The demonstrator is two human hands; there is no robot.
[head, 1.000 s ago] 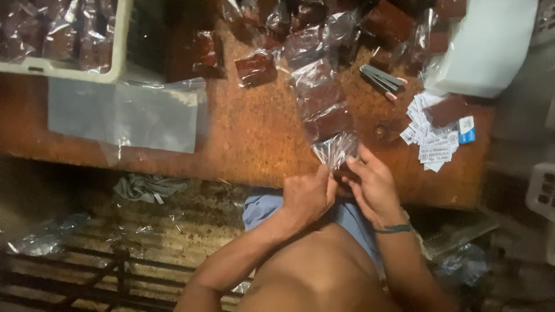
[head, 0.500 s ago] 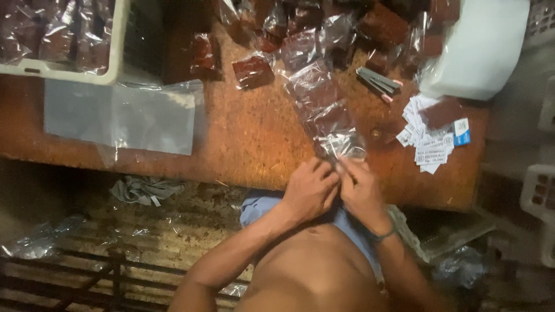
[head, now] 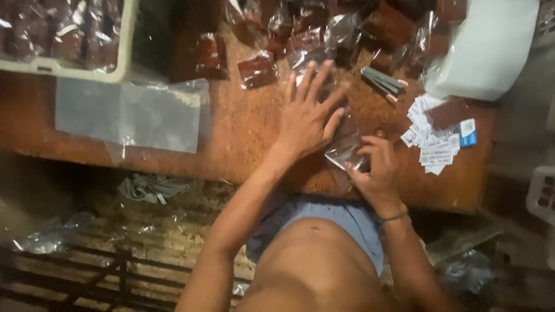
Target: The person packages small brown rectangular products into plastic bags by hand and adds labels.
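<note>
pressing flat, left hand (head: pixel 308 115) pins clear packet (head: pixel 345 151), apparently lengthwise; right hand (head: pixel 374 167) pinches its end.

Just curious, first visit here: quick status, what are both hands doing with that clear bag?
Left hand flat, fingers spread, pressing clear plastic bag onto wooden table. Right hand pinching bag's near end. Paper labels beside it, nothing blocking.

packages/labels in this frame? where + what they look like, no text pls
Clear bag: table edge, flat under left hand, pinched by right hand.
Filled packets: table top, clear wrap, dark red-brown contents.
Paper labels: loose pile at right, small white slips, one blue-edged.
Empty bags: stack at left, flat, clear.
Tray: top left, cream rim, holds more packets.
</note>
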